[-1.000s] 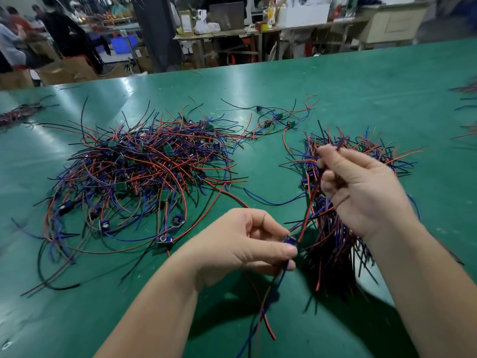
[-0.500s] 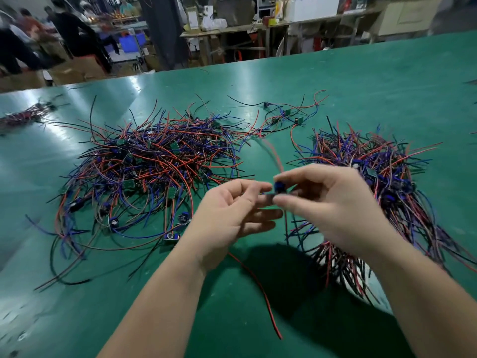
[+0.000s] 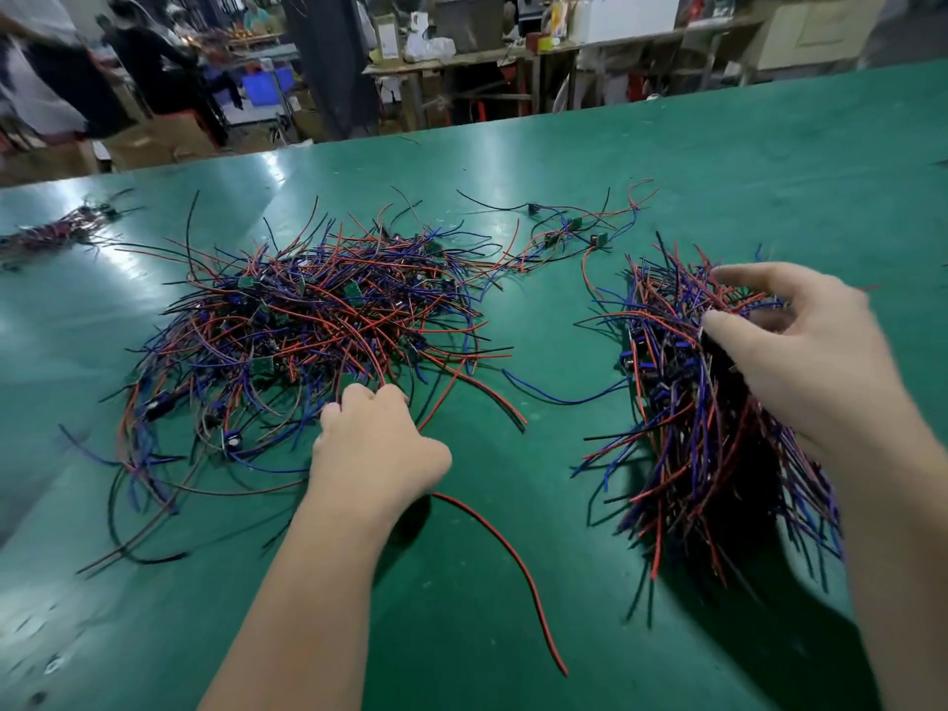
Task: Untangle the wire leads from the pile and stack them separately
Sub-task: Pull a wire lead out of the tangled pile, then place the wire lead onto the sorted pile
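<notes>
A big tangled pile of red, blue and black wire leads (image 3: 308,320) with small green boards lies on the left of the green table (image 3: 718,161). My left hand (image 3: 377,446) is at the pile's near edge, fingers curled down into the wires and closed on some of them; the fingertips are hidden. On the right lies a lined-up stack of sorted leads (image 3: 687,428). Over that stack's far end is my right hand (image 3: 790,351), with thumb and fingers spread and touching the top wires.
A loose red-and-black lead (image 3: 513,551) trails from under my left wrist toward the table's near edge. A few separate leads (image 3: 574,228) lie behind, between the piles. A small bundle (image 3: 56,230) sits far left. Benches and people stand beyond the table's far edge.
Both hands held one lead between them in front of me. Now my right hand has moved out over the sorted stack and spread, and my left hand has gone back into the tangled pile.
</notes>
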{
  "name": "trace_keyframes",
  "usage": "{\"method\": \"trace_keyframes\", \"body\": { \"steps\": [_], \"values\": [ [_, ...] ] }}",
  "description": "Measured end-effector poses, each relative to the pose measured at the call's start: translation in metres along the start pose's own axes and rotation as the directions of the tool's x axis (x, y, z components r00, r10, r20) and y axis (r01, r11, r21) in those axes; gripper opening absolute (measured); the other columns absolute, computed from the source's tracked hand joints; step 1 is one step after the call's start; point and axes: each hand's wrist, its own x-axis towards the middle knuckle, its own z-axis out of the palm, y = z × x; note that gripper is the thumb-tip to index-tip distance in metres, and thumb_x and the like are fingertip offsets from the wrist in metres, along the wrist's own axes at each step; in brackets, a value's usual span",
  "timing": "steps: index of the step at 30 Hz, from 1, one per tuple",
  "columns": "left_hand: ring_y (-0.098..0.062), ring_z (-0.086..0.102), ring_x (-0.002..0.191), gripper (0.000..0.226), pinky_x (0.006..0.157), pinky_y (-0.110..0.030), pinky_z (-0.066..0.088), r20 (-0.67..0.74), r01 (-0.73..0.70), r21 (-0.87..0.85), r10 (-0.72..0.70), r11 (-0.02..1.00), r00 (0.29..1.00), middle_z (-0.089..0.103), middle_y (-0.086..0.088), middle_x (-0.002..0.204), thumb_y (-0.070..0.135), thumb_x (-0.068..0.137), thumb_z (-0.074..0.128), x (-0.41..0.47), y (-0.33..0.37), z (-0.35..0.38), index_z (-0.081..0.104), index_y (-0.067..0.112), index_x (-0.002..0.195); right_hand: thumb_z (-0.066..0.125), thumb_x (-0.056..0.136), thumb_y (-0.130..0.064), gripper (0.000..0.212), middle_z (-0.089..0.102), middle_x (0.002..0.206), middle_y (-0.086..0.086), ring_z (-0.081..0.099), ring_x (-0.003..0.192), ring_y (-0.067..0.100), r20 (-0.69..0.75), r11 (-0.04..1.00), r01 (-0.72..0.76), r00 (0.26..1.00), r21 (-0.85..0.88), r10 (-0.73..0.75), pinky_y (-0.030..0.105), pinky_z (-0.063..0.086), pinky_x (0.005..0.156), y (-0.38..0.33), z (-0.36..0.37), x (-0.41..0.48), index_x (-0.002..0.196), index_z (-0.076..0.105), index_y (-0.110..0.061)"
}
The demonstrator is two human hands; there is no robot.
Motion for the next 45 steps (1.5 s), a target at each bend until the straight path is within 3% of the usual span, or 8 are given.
{"method": "trace_keyframes", "body": {
  "steps": [7,12,17,21,25,29,36,45],
  "values": [
    [-0.021,0.055,0.101,0.035,0.095,-0.023,0.036,-0.349,-0.248,-0.252,0.151,0.935,0.925,0.054,-0.012,0.123,0.011,0.085,0.067,0.002,-0.002,-0.008,0.064,0.013,0.119,0.064,0.080,-0.017,0.030,0.051,0.098,-0.004,0.055,0.088,0.017,-0.034,0.993,0.116,0.993,-0.018,-0.117,0.021,0.040,0.073,-0.009,0.013,-0.012,0.100,0.065,-0.039],
    [-0.006,0.063,0.085,0.059,0.082,-0.012,0.049,-0.721,-0.696,-0.456,0.228,0.554,0.654,0.045,-0.003,0.123,-0.001,0.074,0.076,-0.007,0.007,-0.015,0.055,0.022,0.124,0.063,0.083,-0.008,0.025,0.059,0.093,-0.003,0.058,0.072,0.003,0.000,0.988,0.096,0.995,0.118,-0.097,0.010,0.042,0.061,-0.018,0.020,-0.021,0.097,0.070,-0.028],
    [-0.005,0.066,0.086,0.076,0.081,-0.017,0.051,-0.745,-0.843,-0.433,0.399,0.320,0.535,0.048,-0.005,0.124,-0.008,0.071,0.077,-0.019,0.025,-0.005,0.045,0.025,0.132,0.071,0.073,-0.024,0.024,0.072,0.075,0.002,0.062,0.059,0.008,0.493,0.777,-0.266,0.867,0.570,-0.066,0.016,0.048,0.055,-0.034,0.032,-0.038,0.094,0.071,-0.011],
    [-0.007,0.066,0.087,0.084,0.082,-0.019,0.052,-0.670,-0.865,-0.436,0.552,0.248,0.496,0.046,0.003,0.124,-0.008,0.069,0.076,-0.029,0.036,0.006,0.040,0.026,0.136,0.071,0.068,-0.023,0.016,0.068,0.064,0.002,0.058,0.055,0.009,0.505,0.790,-0.235,0.857,0.566,-0.107,0.017,0.046,0.052,-0.036,0.040,-0.046,0.081,0.072,-0.014],
    [-0.006,0.065,0.085,0.065,0.077,-0.018,0.053,-0.536,-0.724,-0.628,0.516,0.286,0.669,0.061,0.006,0.114,0.024,0.070,0.080,-0.040,0.040,0.005,0.049,0.037,0.126,0.069,0.062,-0.014,0.012,0.064,0.054,0.003,0.057,0.046,0.009,0.466,0.659,-0.347,0.885,0.667,-0.006,0.015,0.044,0.047,-0.037,0.036,-0.041,0.073,0.068,-0.009],
    [-0.015,0.070,0.066,0.024,0.062,-0.026,0.057,-0.169,-0.264,-0.956,0.502,0.125,0.848,0.073,-0.001,0.081,0.036,0.076,0.068,-0.046,0.045,-0.002,0.069,0.020,0.094,0.070,0.056,-0.014,0.020,0.065,0.060,0.006,0.059,0.048,0.010,0.499,0.578,-0.418,0.866,0.701,0.021,0.015,0.047,0.051,-0.038,0.031,-0.038,0.075,0.072,-0.012],
    [-0.016,0.068,0.060,0.022,0.054,-0.022,0.054,0.190,0.172,-0.981,0.560,0.086,0.807,0.070,-0.008,0.072,0.019,0.059,0.074,-0.044,0.039,-0.012,0.074,0.010,0.079,0.068,0.063,-0.016,0.011,0.068,0.060,0.003,0.059,0.045,0.007,0.359,0.603,-0.319,0.932,0.732,0.058,0.013,0.044,0.044,-0.038,0.028,-0.033,0.073,0.068,-0.011],
    [-0.004,0.058,0.068,0.021,0.064,-0.014,0.046,0.228,0.216,-0.970,0.714,0.109,0.662,0.066,0.003,0.073,0.015,0.078,0.070,-0.044,0.035,-0.016,0.075,0.015,0.098,0.044,0.099,-0.026,0.024,0.070,0.072,0.003,0.065,0.061,0.011,0.221,0.360,-0.294,0.948,0.885,0.229,0.017,0.048,0.055,-0.022,0.006,-0.006,0.092,0.063,-0.013]
  ]
}}
